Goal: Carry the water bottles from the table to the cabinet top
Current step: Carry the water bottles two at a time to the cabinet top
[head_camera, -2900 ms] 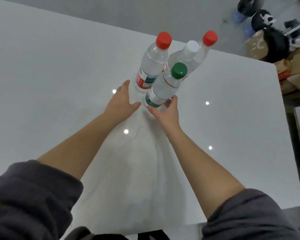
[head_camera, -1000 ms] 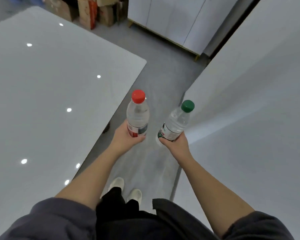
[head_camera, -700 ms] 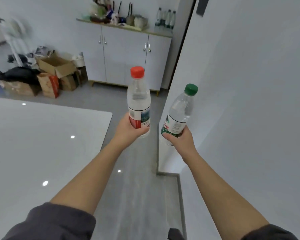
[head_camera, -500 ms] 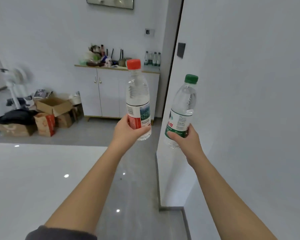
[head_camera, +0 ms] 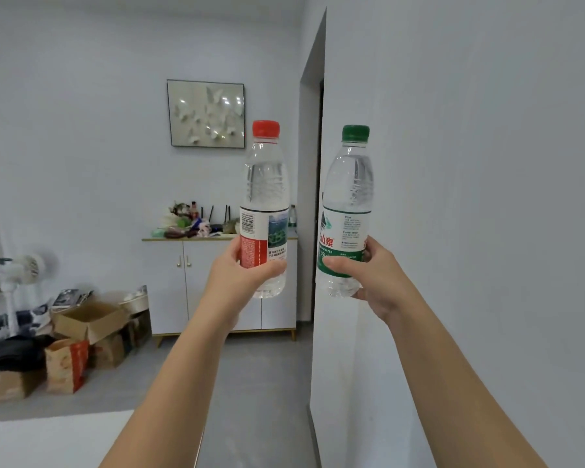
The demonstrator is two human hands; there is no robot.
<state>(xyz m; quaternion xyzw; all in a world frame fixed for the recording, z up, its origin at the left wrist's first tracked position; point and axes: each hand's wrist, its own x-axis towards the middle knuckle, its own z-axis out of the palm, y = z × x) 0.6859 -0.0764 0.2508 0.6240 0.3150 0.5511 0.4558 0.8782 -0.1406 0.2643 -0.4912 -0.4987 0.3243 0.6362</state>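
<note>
My left hand [head_camera: 234, 281] grips a red-capped water bottle [head_camera: 265, 184] around its lower half and holds it upright in front of me. My right hand [head_camera: 375, 278] grips a green-capped water bottle [head_camera: 351, 184] the same way, just to the right. Both are raised at chest height. Across the room stands the white cabinet [head_camera: 200, 285], its top [head_camera: 159, 238] crowded with small items on the left. The red-capped bottle hides the right part of that top. A corner of the white table [head_camera: 54, 440] shows at the bottom left.
A white wall [head_camera: 470, 231] runs close along my right, with a dark doorway [head_camera: 319, 197] beside the cabinet. Cardboard boxes [head_camera: 88, 320], paper bags [head_camera: 66, 364] and a white fan [head_camera: 21, 275] crowd the floor on the left. Grey floor [head_camera: 250, 383] leads towards the cabinet.
I took both bottles off the table and turned towards the cabinet. Over the last second my view rose from the floor to the room ahead, and both bottles lifted higher.
</note>
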